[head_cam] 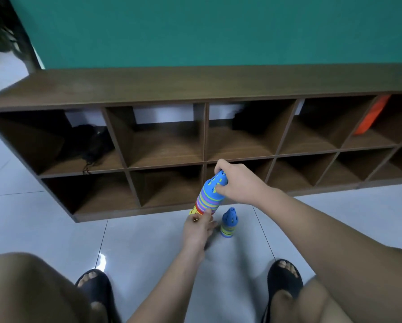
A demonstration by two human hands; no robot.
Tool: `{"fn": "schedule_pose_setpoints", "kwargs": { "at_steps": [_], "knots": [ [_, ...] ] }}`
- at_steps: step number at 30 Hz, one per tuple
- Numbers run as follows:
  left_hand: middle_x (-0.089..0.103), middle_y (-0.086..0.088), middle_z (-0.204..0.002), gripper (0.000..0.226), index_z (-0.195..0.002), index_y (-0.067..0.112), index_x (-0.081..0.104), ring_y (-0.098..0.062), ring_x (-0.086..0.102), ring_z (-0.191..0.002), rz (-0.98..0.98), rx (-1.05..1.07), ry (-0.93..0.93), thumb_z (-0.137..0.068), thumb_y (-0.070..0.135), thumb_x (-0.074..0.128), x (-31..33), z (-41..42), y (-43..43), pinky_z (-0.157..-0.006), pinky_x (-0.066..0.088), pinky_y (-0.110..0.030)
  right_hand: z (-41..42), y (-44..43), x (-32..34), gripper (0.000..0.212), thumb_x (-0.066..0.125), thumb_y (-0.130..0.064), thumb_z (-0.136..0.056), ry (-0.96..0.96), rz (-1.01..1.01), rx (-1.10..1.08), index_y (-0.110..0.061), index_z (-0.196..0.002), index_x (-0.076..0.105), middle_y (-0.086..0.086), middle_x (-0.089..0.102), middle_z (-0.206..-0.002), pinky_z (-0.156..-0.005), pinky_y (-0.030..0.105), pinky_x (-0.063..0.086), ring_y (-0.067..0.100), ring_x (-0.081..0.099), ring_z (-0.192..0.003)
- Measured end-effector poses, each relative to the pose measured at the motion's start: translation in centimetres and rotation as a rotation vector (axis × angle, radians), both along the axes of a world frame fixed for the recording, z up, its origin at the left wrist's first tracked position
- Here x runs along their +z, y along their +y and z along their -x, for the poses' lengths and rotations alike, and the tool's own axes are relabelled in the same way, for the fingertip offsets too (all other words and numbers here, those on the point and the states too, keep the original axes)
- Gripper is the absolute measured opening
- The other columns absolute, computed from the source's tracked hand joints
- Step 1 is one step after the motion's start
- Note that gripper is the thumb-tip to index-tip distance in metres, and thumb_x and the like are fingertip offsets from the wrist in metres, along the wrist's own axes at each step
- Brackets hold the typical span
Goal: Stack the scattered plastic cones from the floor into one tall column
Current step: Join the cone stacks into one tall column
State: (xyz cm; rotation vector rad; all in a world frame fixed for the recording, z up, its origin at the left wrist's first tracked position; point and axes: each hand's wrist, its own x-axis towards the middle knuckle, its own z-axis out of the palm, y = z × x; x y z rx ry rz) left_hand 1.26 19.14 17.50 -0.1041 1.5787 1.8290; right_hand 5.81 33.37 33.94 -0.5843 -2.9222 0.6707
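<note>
- Cones of many colours are nested into a tall column (209, 197), blue at the top and yellow and red at the bottom. It leans a little to the right and stands in front of the lower row of the shelf.
- Whether its base touches the floor (148, 241) cannot be told, because fingers hide the bottom edge.
- The right hand (238, 183) is closed around the blue top cone, with the fingers curled over its holes.
- The left hand (199, 229) pinches the lowest cones of the column from below.
- A short stack (228, 223), blue on top with green and yellow rims under it, stands upright on the floor just beside the column, to its right.
- The step in hand seems to be steadying the column. The short stack is not yet joined to it, so the task looks near its end.
- The next move probably calls for one hand to let go, lift the short stack and lower it straight onto the top, while the other hand keeps the column upright.
- Behind is a brown shelf unit (148, 85) with open compartments, and an orange thing (372, 117) lies in one at the far right.
</note>
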Motion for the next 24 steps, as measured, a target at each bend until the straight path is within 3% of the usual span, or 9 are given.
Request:
{"fn": "schedule_pose_setpoints", "kwargs": {
  "at_steps": [3,5,11,18,24],
  "knots": [
    [0.079,-0.005,-0.08,0.044,-0.111,0.001,0.064,-0.023,0.075,-0.078,0.042,0.021,0.032,-0.096,0.04,0.075,-0.2,1.3,-1.0,-0.064,0.046,-0.029,1.0,-0.8,-0.5,0.028,0.067,-0.024,-0.084,0.015,-0.005,0.036,-0.027,-0.104,0.048,-0.006,0.055,-0.081,-0.054,0.032,0.042,0.01,0.05,-0.066],
    [0.079,-0.007,-0.082,0.042,-0.111,-0.002,0.065,-0.027,0.075,-0.079,0.06,0.032,0.044,-0.097,0.037,0.074,-0.9,2.0,-1.4,-0.062,0.05,-0.028,1.6,-1.1,-1.2,0.027,0.066,-0.023,-0.088,0.024,-0.013,0.056,-0.025,-0.109,0.05,-0.01,0.051,-0.081,-0.054,0.026,0.034,0.007,0.047,-0.068],
    [0.078,-0.007,-0.08,0.038,-0.099,0.0,0.065,-0.028,0.07,-0.08,0.169,-0.045,0.044,-0.1,0.038,0.07,-2.9,2.6,-1.9,-0.068,0.052,-0.032,3.2,-1.1,-4.2,0.033,0.064,-0.027,-0.093,-0.02,-0.021,0.081,-0.02,-0.123,0.051,-0.002,0.054,-0.095,-0.071,0.029,0.036,0.021,0.052,-0.088],
    [0.045,-0.011,-0.074,0.031,-0.083,0.014,0.05,-0.02,0.035,-0.063,0.19,-0.165,0.053,-0.104,0.034,0.061,-4.5,2.3,-1.6,-0.052,0.026,-0.027,5.1,-1.2,-7.7,0.035,0.071,-0.03,-0.091,-0.03,0.008,0.111,-0.022,-0.121,0.055,-0.003,0.054,-0.097,-0.078,0.035,0.046,0.024,0.056,-0.094],
    [0.061,-0.001,-0.064,0.035,-0.078,0.014,0.061,-0.015,0.051,-0.051,0.201,-0.191,0.04,-0.099,0.042,0.064,-5.7,2.0,-0.3,-0.056,0.037,-0.026,5.6,-1.0,-8.7,0.039,0.075,-0.043,-0.088,-0.033,0.048,0.155,-0.025,-0.118,0.057,-0.002,0.063,-0.097,-0.075,0.034,0.048,0.022,0.059,-0.09]
  ]
}}
